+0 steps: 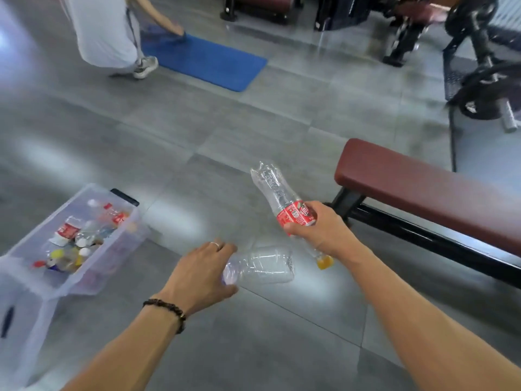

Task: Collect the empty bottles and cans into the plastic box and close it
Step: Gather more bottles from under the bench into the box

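Flanking hands: bench (423, 187), box (84, 277).

**What I can't make out from the head camera**

My left hand (203, 273) covers the neck and cap end of the clear crushed plastic bottle (262, 266), so I can't tell whether it is capped. My right hand (318, 230) hides the middle of the red-labelled clear plastic bottle (277, 193); the label print is too blurred to read. Inside the translucent plastic storage box (118, 244) the bottles smear together and I can't count them. Its lid (17, 314) runs off the left edge. The maroon padded bench (423, 187) is cut off at the right, and the person in grey clothing (104, 29) at the top.
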